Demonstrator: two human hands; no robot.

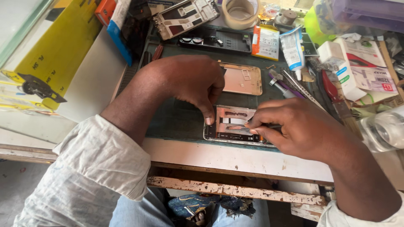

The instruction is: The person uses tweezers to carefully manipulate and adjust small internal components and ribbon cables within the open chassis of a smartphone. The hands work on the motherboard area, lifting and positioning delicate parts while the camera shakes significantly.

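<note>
Your left hand [191,84] arches over the dark green work mat [176,120], fingers curled together, with one fingertip [209,120] pressed down on the left end of the opened phone frame [233,126]. That frame lies flat at the near edge of the mat, just above the white front edge of the tabletop [235,159], its inner metal and a flat ribbon cable showing. Your right hand [294,128] comes in from the right, thumb and fingers pinched shut on a thin dark tool [269,125] whose tip reaches over the frame's middle; you cannot tell from here exactly where the tip touches.

Just beyond the frame, toward the far side of the mat, a gold back cover [244,79] lies flat, partly hidden by your left hand. To its right sit a white glue tube [292,48] with a blue band and metal tweezers [301,88], well apart from your hands. At the far edge, a second bare phone chassis [185,17] lies tilted beside a roll of tape [240,12]. A clear plastic bottle [385,130] rests at the right edge.
</note>
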